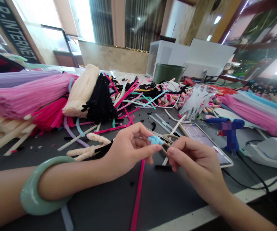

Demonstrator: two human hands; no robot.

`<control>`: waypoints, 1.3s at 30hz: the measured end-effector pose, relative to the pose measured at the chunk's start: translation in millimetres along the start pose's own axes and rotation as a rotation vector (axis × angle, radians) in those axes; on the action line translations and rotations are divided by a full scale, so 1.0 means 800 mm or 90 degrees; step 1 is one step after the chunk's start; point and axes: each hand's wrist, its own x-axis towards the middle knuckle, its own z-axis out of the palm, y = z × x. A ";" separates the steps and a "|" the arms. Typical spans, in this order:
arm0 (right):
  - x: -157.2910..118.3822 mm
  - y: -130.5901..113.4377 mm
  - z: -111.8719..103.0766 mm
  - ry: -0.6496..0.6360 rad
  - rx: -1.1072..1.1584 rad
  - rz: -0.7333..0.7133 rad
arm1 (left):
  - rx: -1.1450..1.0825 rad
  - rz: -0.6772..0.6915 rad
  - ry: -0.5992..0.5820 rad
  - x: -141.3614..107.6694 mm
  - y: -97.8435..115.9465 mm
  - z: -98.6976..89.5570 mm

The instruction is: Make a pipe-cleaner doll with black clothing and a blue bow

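Fingertips (pixel 158 149) of the left hand (pixel 131 148) were doing the fine work, folks: thumb and fingers pressed together on a small light-blue pipe-cleaner piece (pixel 155 140) at mid-frame, a pinch that left it exposed to the other hand. Right beside it, the right hand (pixel 192 158) had its grip closed on beige looped pieces (pixel 168 141), perhaps scissor handles, too hidden to say for sure, bringing them just beside the blue piece. A pink pipe cleaner (pixel 137 195) ran down toward the bottom of the frame from beneath the left hand. A jade-green bangle (pixel 38 186) sat on the left wrist. Pink pipe-cleaner bundles (pixel 25 94) and a black bundle (pixel 100 99) were heaped toward the upper left, within reach, while a phone (pixel 207 144) and a blurred blue glue gun (pixel 230 128) lay right of the hands on the dark table (pixel 169 202).
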 end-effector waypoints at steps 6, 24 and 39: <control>0.002 -0.001 0.002 0.032 -0.009 -0.020 | 0.006 0.001 -0.004 -0.001 0.001 0.001; 0.000 0.001 0.002 0.013 0.023 -0.040 | 0.020 -0.009 -0.003 0.001 0.002 0.001; 0.033 0.020 -0.047 -0.161 -0.668 0.029 | -0.009 -0.003 -0.006 0.001 0.000 0.001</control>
